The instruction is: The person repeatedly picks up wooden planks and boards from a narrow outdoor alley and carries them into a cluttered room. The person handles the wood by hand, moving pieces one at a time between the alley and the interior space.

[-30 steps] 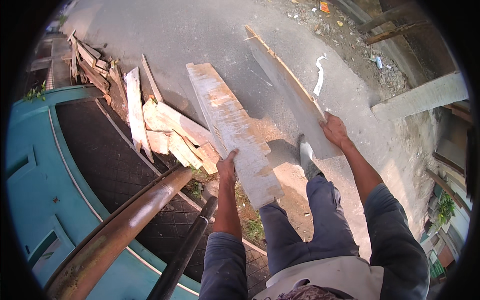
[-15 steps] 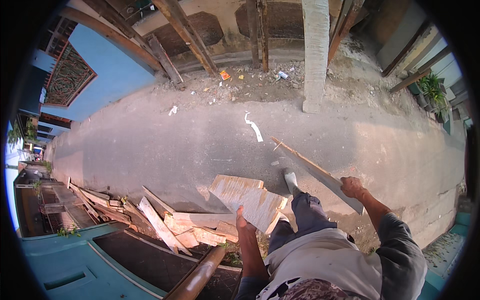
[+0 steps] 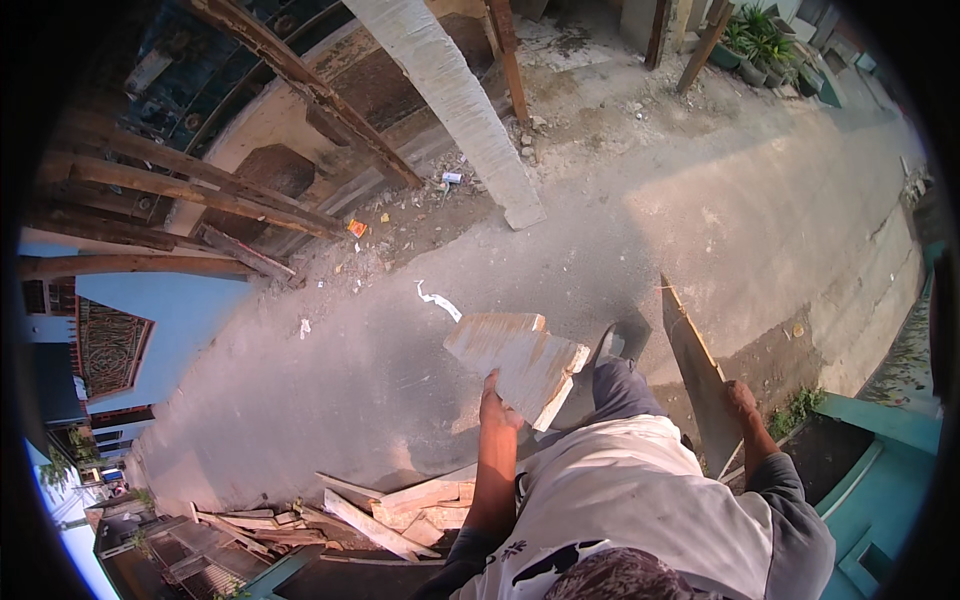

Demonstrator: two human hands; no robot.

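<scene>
My left hand grips the near edge of a short, wide wooden board, pale with brownish streaks and a chipped right end. I cannot tell whether it is one thick piece or several stacked together. At my right side, my right hand is closed around a long, narrow wooden plank. The plank's far end tapers to a point, and its near end hangs beside my hip. Both pieces are held above the pavement, apart from each other.
A heap of loose planks lies at the lower left by the roadside. Across the paved lane, wooden props and a pale post stand before a wall. Litter and rubble line that edge. Potted plants stand far right.
My body has turned to the right, so the lane and props swing leftward in view. The short board is lifted farther forward, and the long plank now points more straight ahead. Both hands keep their grip.
</scene>
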